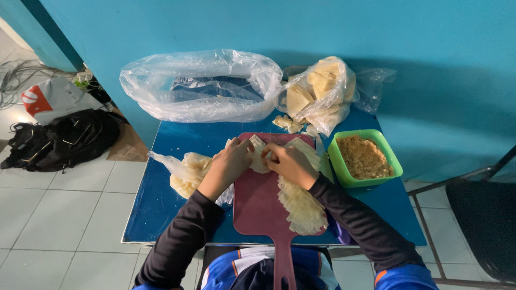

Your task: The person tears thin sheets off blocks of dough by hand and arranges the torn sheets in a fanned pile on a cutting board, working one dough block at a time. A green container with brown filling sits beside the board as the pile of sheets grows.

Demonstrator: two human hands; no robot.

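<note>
Seemingly mid-fold, a person works thin pastry at a small blue table (pixel 161 204):

- Off the table's left edge, a black bag (pixel 62 139) lies on the tiled floor.
- At the back left corner sits a large clear plastic bag (pixel 199 86), open-mouthed.
- Near the left edge, a bag of pale wrappers (pixel 185 172) rests beside the left hand (pixel 228 164), whose fingers pinch a wrapper (pixel 259 156) at the far end of a maroon cutting board (pixel 258 198).
- The right hand (pixel 290 164) pinches the same wrapper; a stack of wrappers (pixel 301 207) lies along the board's right side.
- Near the right edge, a green tub (pixel 336 161) holds brown crumbly filling.
- Closing the fold likely calls for a firm, even press.
</note>
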